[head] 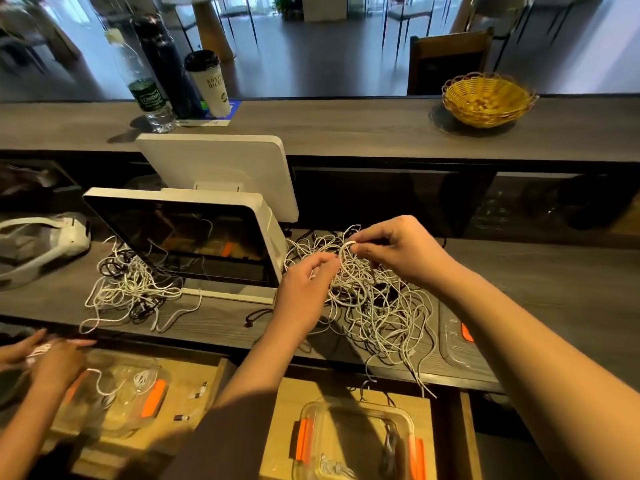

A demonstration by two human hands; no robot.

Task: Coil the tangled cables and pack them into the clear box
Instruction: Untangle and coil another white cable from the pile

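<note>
Tangled white cables (363, 299) heap on the grey counter (536, 292) beside a point-of-sale screen (183, 237); left hand (308, 282) and right hand (394, 247) pinch one loop. Clear box (356, 441) sits below.

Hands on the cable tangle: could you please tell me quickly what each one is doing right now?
Left hand: pinching a white cable in the tangle.
Right hand: pinching the same cable's loop.

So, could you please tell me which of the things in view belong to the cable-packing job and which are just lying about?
Part of the job:
- tangled cables, worked by left hand and right hand
- white cable loop, pinched by both hands
- clear box with orange clips
- second cable pile

Lying about:
- wicker basket
- paper cup
- water bottle
- screen
</note>
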